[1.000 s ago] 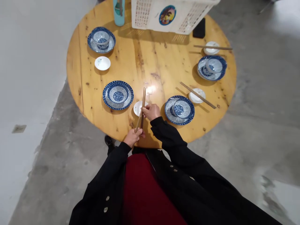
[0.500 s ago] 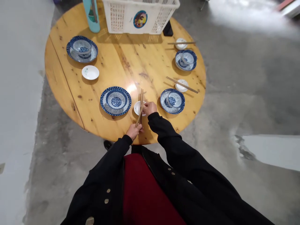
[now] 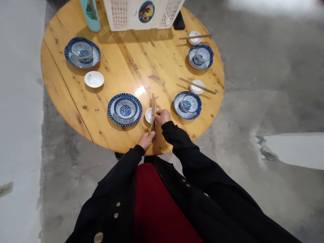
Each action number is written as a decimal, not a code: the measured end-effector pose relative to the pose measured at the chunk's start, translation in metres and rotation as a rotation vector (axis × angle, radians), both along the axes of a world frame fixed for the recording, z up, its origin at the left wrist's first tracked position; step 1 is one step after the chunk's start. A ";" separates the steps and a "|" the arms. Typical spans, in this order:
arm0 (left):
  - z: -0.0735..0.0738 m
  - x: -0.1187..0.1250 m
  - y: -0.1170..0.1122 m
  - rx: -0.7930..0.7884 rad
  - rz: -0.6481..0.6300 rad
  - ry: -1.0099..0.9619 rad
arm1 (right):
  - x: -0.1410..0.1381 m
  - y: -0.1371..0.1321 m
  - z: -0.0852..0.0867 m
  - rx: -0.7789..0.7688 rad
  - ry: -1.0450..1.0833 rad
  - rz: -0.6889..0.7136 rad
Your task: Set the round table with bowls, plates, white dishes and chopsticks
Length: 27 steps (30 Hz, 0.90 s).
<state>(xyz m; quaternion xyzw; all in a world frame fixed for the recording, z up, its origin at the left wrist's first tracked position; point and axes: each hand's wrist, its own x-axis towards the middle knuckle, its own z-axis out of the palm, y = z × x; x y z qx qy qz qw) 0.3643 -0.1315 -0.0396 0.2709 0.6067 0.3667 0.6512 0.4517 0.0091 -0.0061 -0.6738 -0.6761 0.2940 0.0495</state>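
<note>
A pair of wooden chopsticks (image 3: 152, 114), upright-leaning over the table's near side, just above a small white dish (image 3: 149, 116). Lower ends clenched in the left hand (image 3: 146, 140), fingers closed around them near the table edge. Right hand (image 3: 162, 117) higher up, fingertips pressed against the sticks right beside the dish; firmly pinching or only steadying, impossible to tell. Both hands touching, or almost, at the chopsticks. Black sleeves (image 3: 178, 136) on both arms, with a dark red front (image 3: 162, 206) below.

Just left of the dish, a blue-and-white plate (image 3: 111, 113) with a bowl nested on it; just right, a matching plate (image 3: 187, 105) and bowl. Farther out on the round wooden table (image 3: 126, 64), a third plate (image 3: 66, 52) and a fourth (image 3: 190, 57), each with a bowl, plus three more white dishes, two with chopsticks alongside or across. At the far edge, a white basket (image 3: 143, 13), a teal bottle (image 3: 90, 15) and a black phone (image 3: 179, 20). All around, a concrete floor (image 3: 253, 101).
</note>
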 end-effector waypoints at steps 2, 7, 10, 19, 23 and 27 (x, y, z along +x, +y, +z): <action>0.002 -0.008 -0.006 0.024 0.011 0.091 | 0.001 0.001 0.000 -0.008 -0.016 0.018; 0.019 -0.046 -0.038 0.050 0.118 0.196 | 0.001 0.002 0.009 -0.034 -0.036 0.060; 0.034 -0.071 -0.062 0.011 0.223 0.215 | -0.002 0.001 0.014 -0.043 -0.059 0.103; 0.057 -0.096 -0.102 -0.063 0.439 0.223 | -0.008 -0.002 0.015 -0.041 -0.087 0.047; 0.056 -0.093 -0.101 -0.037 0.419 0.212 | -0.007 -0.005 0.017 -0.056 -0.098 0.043; 0.057 -0.095 -0.098 -0.014 0.408 0.195 | -0.008 -0.007 0.020 -0.064 -0.118 0.040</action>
